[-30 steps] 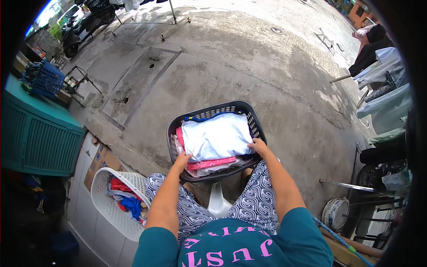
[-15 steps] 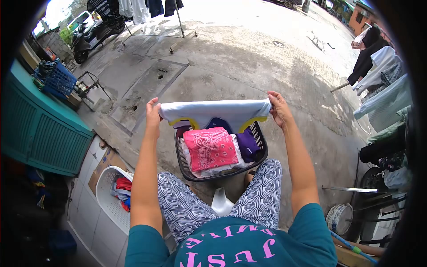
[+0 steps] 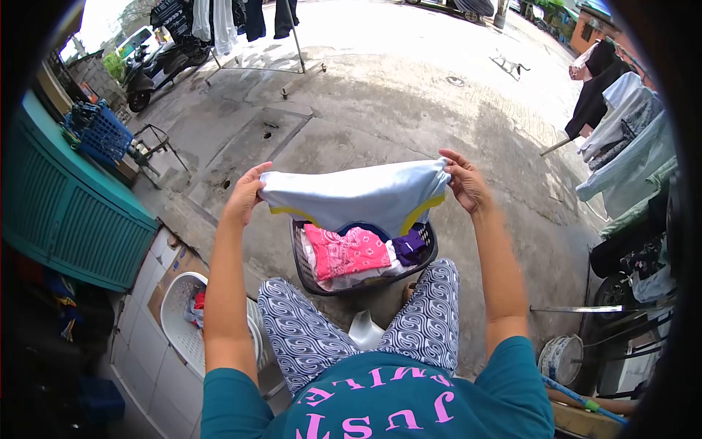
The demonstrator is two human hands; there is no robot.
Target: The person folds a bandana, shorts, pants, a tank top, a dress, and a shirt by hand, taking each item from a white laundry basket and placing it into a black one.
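Stretched between my two hands is a pale blue-white garment with yellow trim (image 3: 351,192); its exact kind I cannot make out. My left hand (image 3: 248,193) pinches its left top corner, and my right hand (image 3: 465,183) grips the right top corner. Its lower part hangs over the far side of a dark plastic laundry basket (image 3: 298,256) standing in front of my knees. Inside the basket, a folded pink bandana-print cloth (image 3: 349,252) lies on top of whitish cloth, with a purple cloth (image 3: 409,247) at its right.
A white laundry basket (image 3: 175,322) with some clothes stands at my left. Beyond it are a teal louvered cabinet (image 3: 73,197) and a blue basket (image 3: 102,135). Laundry hangs at the right (image 3: 621,139) and far left. A cat (image 3: 506,66) is on the concrete ahead.
The garment's top edge has gone from taut to slightly sagging, and more of it hangs down over the basket. My left hand has turned its fingers inward. The cat has shifted.
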